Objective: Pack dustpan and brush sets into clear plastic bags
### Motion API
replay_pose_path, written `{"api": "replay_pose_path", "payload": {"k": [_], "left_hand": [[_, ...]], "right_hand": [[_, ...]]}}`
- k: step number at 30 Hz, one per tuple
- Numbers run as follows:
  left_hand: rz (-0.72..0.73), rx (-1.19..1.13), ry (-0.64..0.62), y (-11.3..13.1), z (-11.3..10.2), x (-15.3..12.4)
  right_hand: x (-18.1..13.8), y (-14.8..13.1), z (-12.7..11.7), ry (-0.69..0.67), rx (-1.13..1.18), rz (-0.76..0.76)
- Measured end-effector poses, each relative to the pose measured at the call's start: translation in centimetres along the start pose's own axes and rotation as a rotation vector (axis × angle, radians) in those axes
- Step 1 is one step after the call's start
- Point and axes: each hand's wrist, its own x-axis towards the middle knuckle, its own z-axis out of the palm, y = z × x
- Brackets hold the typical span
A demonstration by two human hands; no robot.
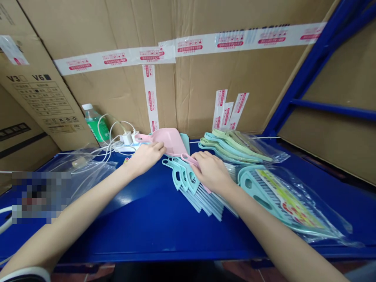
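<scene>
My left hand [148, 156] has its fingers closed on the near left edge of a pink dustpan [173, 141], whose handle points left. A pale blue-green piece shows behind that dustpan. My right hand [210, 169] is wrapped round a pink hand brush [188, 159]; the looped handle end sticks out past the fingers, and the rest is mostly hidden beneath the palm. Just in front lie several blue-green hand brushes [177, 175], overlapping in a row with their bristles toward me.
Green and blue dustpans [235, 148] are stacked at the back right. Nearer lies a bagged brush-and-dustpan set [264, 196]. On the left are a bottle [98, 124], a power strip [126, 148] with white cables, and clear plastic bags [100, 168]. Cardboard [194, 86] backs the blue table [141, 227].
</scene>
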Motion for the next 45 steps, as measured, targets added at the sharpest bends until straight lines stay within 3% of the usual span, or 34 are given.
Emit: {"api": "replay_pose_path", "payload": {"k": [9, 20, 29, 39, 42, 45], "left_hand": [[0.014, 0.071, 0.045, -0.1, -0.4, -7.5], [0.15, -0.19, -0.002, -0.7, -1.4, -13.2], [0.217, -0.272, -0.077, 0.5, -0.7, -14.7], [0.28, -0.881, -0.227, -1.1, -1.7, -14.2], [0.19, -1.033, -0.159, -2.8, -1.7, -14.5], [-0.118, -0.925, 0.042, -4.8, -1.3, -15.0]], "right_hand": [[-0.1, 0.0, 1.2, 0.118, 0.08, -0.113], [-0.2, -0.9, 1.7, 0.191, 0.124, -0.24], [0.5, -1.8, 1.2, 0.145, 0.074, -0.446], [1.3, -7.2, 1.1, 0.065, 0.074, -0.616], [1.4, -9.2, 1.4, -0.03, 0.188, -0.62], [1.4, -10.9, 2.0, -0.089, 0.286, -0.606]]}}
